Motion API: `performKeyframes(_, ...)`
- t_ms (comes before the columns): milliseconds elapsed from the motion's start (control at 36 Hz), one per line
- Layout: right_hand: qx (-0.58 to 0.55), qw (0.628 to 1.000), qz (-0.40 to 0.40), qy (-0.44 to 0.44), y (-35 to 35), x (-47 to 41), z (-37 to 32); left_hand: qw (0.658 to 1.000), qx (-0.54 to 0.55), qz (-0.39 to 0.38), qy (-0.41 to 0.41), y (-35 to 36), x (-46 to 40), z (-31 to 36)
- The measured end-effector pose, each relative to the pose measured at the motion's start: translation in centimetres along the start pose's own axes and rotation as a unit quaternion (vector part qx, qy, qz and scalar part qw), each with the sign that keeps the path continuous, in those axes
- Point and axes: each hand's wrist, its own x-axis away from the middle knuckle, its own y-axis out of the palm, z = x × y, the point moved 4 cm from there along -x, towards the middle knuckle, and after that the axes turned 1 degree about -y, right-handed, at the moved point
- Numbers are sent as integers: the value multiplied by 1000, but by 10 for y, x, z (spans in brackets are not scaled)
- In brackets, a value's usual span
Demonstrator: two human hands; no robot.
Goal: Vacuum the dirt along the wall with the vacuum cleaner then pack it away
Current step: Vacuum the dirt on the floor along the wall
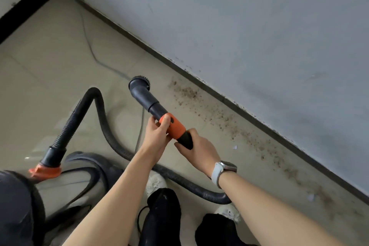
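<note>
The vacuum cleaner body (65, 181) at lower left is blurred and cut off by the frame's edge. Both forearms hide stretches of the black hose (111, 138). The power cord (87, 42) leaves the frame at the top. The dirt (229, 120) is blurred toward the lower right.

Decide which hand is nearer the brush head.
Left. The left hand grips the orange collar just behind the brush head; the right hand holds farther back.
</note>
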Motion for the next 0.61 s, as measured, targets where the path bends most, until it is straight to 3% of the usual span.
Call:
performKeyframes(139, 67, 997, 20, 37, 54, -38, 46, 999, 13, 4, -43, -35, -81, -38)
performKeyframes(278, 89, 995, -9, 53, 104, -98, 73, 997, 7, 21, -77, -57, -152, -88)
performKeyframes(611, 115, 989, 16, 88, 187, -164, 196, 992, -80, -12, -96, -36, -267, -239)
